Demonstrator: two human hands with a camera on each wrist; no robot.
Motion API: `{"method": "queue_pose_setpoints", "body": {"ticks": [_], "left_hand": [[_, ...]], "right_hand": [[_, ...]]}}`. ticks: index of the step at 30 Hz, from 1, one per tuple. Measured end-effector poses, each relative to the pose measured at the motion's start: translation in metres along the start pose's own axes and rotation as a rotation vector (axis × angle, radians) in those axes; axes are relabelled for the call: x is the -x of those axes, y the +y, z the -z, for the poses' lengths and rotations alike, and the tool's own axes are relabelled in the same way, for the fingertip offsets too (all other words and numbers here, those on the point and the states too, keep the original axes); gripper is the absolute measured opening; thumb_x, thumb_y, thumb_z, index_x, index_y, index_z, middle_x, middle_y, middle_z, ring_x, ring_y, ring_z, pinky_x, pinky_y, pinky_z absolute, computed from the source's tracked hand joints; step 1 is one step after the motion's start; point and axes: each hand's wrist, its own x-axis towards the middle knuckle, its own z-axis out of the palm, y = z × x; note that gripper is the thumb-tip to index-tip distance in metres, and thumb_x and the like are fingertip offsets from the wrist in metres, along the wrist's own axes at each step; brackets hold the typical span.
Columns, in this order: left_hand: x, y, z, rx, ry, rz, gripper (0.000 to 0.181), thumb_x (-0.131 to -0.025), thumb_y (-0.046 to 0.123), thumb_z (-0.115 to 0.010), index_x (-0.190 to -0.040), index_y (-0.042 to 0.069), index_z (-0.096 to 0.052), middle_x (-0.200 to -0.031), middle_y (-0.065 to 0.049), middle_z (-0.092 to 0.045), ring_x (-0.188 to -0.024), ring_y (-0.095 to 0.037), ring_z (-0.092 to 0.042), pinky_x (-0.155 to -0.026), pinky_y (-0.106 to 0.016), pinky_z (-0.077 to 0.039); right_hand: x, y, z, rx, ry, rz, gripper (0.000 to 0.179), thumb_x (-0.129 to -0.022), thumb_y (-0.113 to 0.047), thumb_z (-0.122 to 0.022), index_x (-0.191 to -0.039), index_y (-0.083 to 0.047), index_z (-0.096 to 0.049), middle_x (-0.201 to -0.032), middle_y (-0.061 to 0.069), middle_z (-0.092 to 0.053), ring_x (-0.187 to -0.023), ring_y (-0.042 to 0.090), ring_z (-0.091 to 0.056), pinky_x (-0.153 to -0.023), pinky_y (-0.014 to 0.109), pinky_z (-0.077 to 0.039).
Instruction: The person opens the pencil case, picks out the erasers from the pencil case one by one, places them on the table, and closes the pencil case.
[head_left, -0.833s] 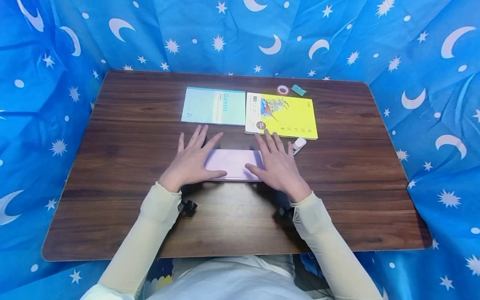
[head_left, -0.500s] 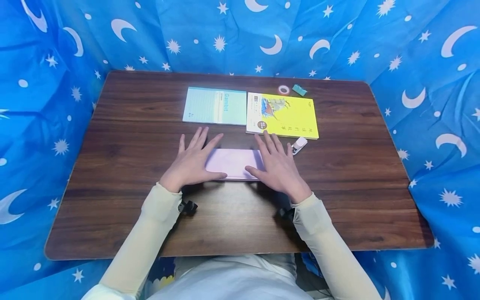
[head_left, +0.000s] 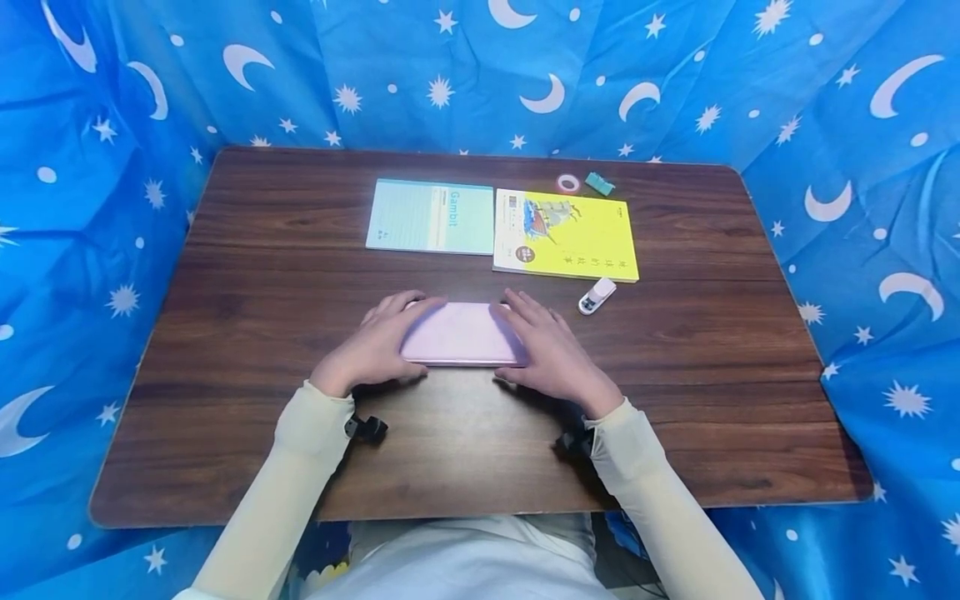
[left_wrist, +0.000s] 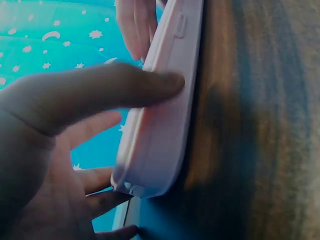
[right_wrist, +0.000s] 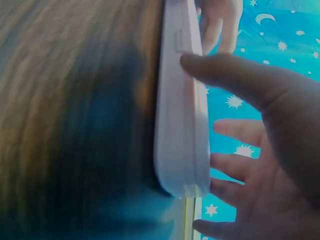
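Note:
A flat, pale pink pencil case [head_left: 463, 335] with rounded corners lies in front of the person. My left hand [head_left: 372, 346] holds its left end, fingers at the far edge and thumb along the near side. At the right end, my right hand [head_left: 553, 352] grips in the same manner. In the left wrist view the thumb crosses the near wall of the pencil case [left_wrist: 155, 135], below a small tab. The right wrist view has that thumb's tip against the lid side of the pencil case [right_wrist: 175, 130], right beside the tab.
Behind the pencil case lie a light blue notebook [head_left: 427, 217] and a yellow book [head_left: 592, 237] with a ship on its cover. A roll of tape [head_left: 567, 183] and a small teal object [head_left: 599, 183] sit beyond the book. What looks like a white mini stapler [head_left: 597, 296] lies right of my right hand.
Both hands have gone from spread fingers over the pencil case to bent fingers around its ends. The thumbs have slid off the top to the near side.

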Motion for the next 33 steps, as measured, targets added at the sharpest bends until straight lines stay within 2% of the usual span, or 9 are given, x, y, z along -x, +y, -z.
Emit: {"method": "queue_pose_setpoints", "body": {"ticks": [4, 9, 18, 26, 29, 33], "left_hand": [[0.001, -0.006, -0.005, 0.001, 0.041, -0.008, 0.093, -0.072, 0.021, -0.085, -0.153, 0.03, -0.042, -0.149, -0.005, -0.042, -0.137, -0.026, -0.036, -0.112, -0.056, -0.026], [-0.001, -0.009, -0.01, 0.013, 0.069, -0.03, 0.091, -0.07, 0.018, -0.085, -0.152, 0.029, -0.045, -0.145, -0.005, -0.046, -0.133, -0.026, -0.038, -0.109, -0.057, -0.029], [0.002, -0.018, -0.011, 0.058, 0.128, -0.09, 0.086, -0.067, 0.018, -0.085, -0.147, 0.022, -0.052, -0.142, -0.006, -0.05, -0.133, -0.029, -0.041, -0.107, -0.057, -0.031], [0.002, -0.024, -0.013, 0.073, 0.163, -0.117, 0.084, -0.067, 0.02, -0.088, -0.144, 0.023, -0.056, -0.139, -0.003, -0.053, -0.131, -0.025, -0.044, -0.103, -0.055, -0.033], [-0.001, -0.025, -0.013, 0.081, 0.163, -0.124, 0.084, -0.067, 0.022, -0.09, -0.144, 0.024, -0.056, -0.138, -0.002, -0.054, -0.13, -0.024, -0.045, -0.103, -0.055, -0.034], [-0.002, -0.027, -0.013, 0.075, 0.146, -0.127, 0.087, -0.066, 0.024, -0.092, -0.145, 0.026, -0.054, -0.138, -0.002, -0.054, -0.129, -0.024, -0.046, -0.101, -0.053, -0.035]], "right_hand": [[0.0, 0.005, -0.004, 0.011, 0.038, 0.038, 0.078, -0.079, -0.031, -0.085, -0.148, -0.019, -0.051, -0.161, 0.016, -0.035, -0.151, 0.035, -0.025, -0.116, 0.06, -0.023], [0.0, 0.009, -0.006, 0.018, 0.072, 0.082, 0.066, -0.08, -0.028, -0.085, -0.141, -0.02, -0.061, -0.156, 0.017, -0.042, -0.147, 0.038, -0.033, -0.116, 0.057, -0.026], [-0.006, 0.01, -0.003, 0.089, 0.077, 0.117, 0.063, -0.076, -0.033, -0.087, -0.135, -0.024, -0.067, -0.151, 0.017, -0.049, -0.14, 0.038, -0.044, -0.112, 0.051, -0.037], [-0.011, 0.011, 0.005, 0.124, 0.059, 0.12, 0.063, -0.072, -0.035, -0.088, -0.132, -0.028, -0.069, -0.147, 0.015, -0.055, -0.135, 0.034, -0.052, -0.102, 0.048, -0.048], [-0.013, 0.013, 0.011, 0.088, 0.03, 0.101, 0.063, -0.072, -0.037, -0.087, -0.132, -0.029, -0.069, -0.146, 0.013, -0.056, -0.133, 0.032, -0.054, -0.098, 0.046, -0.05], [-0.017, 0.017, 0.017, -0.004, -0.011, 0.084, 0.061, -0.073, -0.038, -0.084, -0.132, -0.031, -0.069, -0.143, 0.01, -0.059, -0.126, 0.028, -0.06, -0.086, 0.04, -0.05]]}}
